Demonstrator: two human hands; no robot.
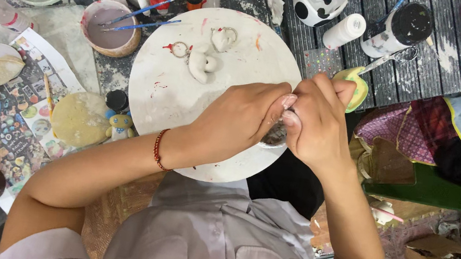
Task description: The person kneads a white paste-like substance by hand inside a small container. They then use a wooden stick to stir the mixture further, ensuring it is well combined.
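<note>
Pinching small dark piece point(275, 134) between both hands point(279, 118), fingertips closed on it, braced over near edge of round white board point(176, 90) for steadiness.

Bare patch lying open on the round white work board point(167, 94), left of the clasped left hand point(237, 121) and right hand point(317, 126). White clay figures with key rings point(201, 60) are blocking the board's far part. Pink-rimmed bowl with blue brushes point(110, 27) is crowding the far left edge; small blue-and-yellow toy figure point(120, 125) and black-capped white bottle point(401, 28) are hemming the sides.
</note>
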